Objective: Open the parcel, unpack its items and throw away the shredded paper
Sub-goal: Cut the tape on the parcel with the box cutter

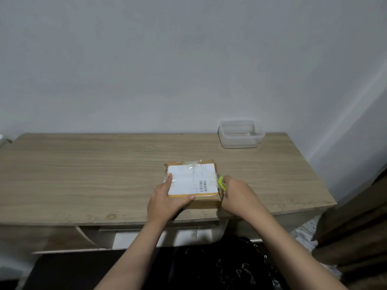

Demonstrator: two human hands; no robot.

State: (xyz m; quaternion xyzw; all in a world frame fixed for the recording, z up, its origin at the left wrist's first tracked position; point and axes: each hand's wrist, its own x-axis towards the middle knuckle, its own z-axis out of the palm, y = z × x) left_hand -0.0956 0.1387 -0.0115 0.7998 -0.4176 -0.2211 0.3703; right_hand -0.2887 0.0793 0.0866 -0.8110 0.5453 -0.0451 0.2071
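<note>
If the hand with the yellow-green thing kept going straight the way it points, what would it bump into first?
Probably nothing soon. The right hand holds the yellow-green cutter at the parcel's right edge, pointing away along that side. Ahead is bare table; the clear plastic container sits farther back and might be in line.

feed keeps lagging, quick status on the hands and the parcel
Left hand pinning parcel flat. Right hand holds yellow-green cutter at its right edge. Parcel still taped shut. Nothing in the way.
</note>
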